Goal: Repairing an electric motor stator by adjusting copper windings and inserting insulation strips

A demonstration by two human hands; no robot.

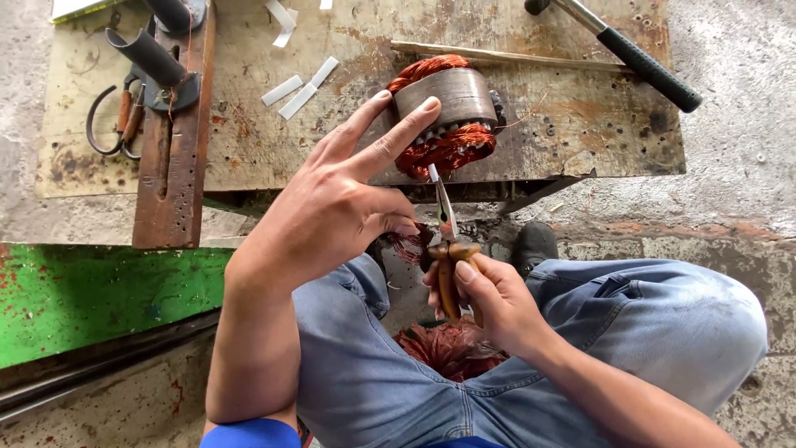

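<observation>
A motor stator (448, 98) with copper windings lies on its side at the front edge of a worn wooden board (572, 116). My left hand (340, 199) reaches up to it, two fingertips resting on its grey metal shell. My right hand (489, 299) grips the brown handles of a pair of scissors (446, 232). Their blades point up into the copper coil at the stator's lower end. A tuft of cut copper wire shows between my two hands.
A hammer (638, 58) lies at the board's far right. Another pair of scissors (116, 120) and a wooden jig with black pegs (170, 99) sit at left. White paper strips (298, 91) lie nearby. Cut copper wire (452, 348) is piled between my jeans-clad legs.
</observation>
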